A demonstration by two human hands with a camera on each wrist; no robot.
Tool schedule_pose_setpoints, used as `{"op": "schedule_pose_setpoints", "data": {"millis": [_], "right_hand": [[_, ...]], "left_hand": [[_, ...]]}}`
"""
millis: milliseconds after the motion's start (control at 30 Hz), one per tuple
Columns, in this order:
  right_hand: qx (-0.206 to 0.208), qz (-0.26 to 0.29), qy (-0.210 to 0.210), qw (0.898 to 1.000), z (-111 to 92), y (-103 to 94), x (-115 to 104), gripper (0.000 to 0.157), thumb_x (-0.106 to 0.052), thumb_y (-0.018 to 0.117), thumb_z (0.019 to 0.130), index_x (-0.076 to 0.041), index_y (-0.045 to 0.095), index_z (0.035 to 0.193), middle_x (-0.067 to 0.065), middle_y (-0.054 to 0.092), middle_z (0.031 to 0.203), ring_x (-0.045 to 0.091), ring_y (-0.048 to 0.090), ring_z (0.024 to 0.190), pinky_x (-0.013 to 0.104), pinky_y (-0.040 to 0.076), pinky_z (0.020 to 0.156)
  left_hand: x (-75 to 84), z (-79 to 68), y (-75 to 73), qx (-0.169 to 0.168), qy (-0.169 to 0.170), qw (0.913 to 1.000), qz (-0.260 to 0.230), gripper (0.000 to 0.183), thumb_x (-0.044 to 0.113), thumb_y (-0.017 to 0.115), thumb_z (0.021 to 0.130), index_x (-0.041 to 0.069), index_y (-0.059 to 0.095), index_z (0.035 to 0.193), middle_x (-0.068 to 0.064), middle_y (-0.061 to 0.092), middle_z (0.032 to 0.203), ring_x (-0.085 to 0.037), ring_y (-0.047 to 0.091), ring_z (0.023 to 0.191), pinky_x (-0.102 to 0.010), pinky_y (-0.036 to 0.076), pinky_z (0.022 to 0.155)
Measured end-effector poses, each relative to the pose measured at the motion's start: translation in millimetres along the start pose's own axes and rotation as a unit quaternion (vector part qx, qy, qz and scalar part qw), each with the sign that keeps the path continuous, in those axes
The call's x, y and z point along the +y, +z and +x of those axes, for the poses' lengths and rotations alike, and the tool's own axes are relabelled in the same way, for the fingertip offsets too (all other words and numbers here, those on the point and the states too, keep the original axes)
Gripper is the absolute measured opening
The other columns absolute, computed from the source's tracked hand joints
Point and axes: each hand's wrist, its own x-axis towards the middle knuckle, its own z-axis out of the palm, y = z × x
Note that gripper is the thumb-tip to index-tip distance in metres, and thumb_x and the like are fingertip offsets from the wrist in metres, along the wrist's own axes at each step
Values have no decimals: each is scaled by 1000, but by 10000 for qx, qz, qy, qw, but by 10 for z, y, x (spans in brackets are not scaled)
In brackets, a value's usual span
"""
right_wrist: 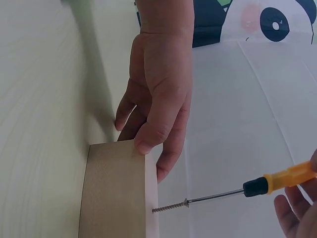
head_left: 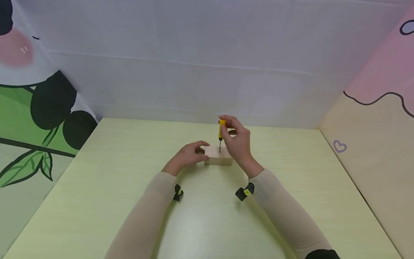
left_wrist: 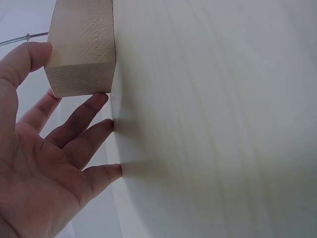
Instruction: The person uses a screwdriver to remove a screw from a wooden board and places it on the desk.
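A pale wooden block (head_left: 218, 160) lies on the table, with a screw (right_wrist: 170, 207) standing partly sunk in its top face. My left hand (head_left: 190, 154) holds the block's left end. In the left wrist view its thumb presses the top edge, while the other fingers (left_wrist: 81, 119) spread by the end and far side, some touching the table. My right hand (head_left: 238, 142) grips the yellow handle of a screwdriver (right_wrist: 290, 177) from above. The black-collared tool stands upright, its thin shaft meeting the screw head. The right fingers are mostly cut off in the right wrist view.
The light wood-grain table (head_left: 200, 223) spreads around the block. Behind it rises a white cloth backdrop (head_left: 194, 90). Printed panels stand at both sides, a green and black one (head_left: 19, 111) at left and a pink and beige one (head_left: 375, 126) at right.
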Motion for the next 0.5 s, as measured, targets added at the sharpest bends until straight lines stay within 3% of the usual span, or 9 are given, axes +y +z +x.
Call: {"op": "schedule_pose_setpoints", "data": {"millis": [233,500], "right_hand": [[54,248,94,9996,-9,-5,12,28,-8,71,86,-6,68,114,14,64,98,24,66,88,33,55,71],[-29,289,77,9995,-9,1,57,33,0,62,90,-4,60,123,19,66,104,31,66,92,44,56,78]], "left_hand": [[4,-4,4,11,-8,10000,26,46,39,67,84,37,54,128,-3,61,129,-21,56,122,-45,46,97],[-8,0,6,7,-29,10000,-5,46,40,67,85,38,54,129,-2,60,129,-21,55,122,-45,47,95]]}}
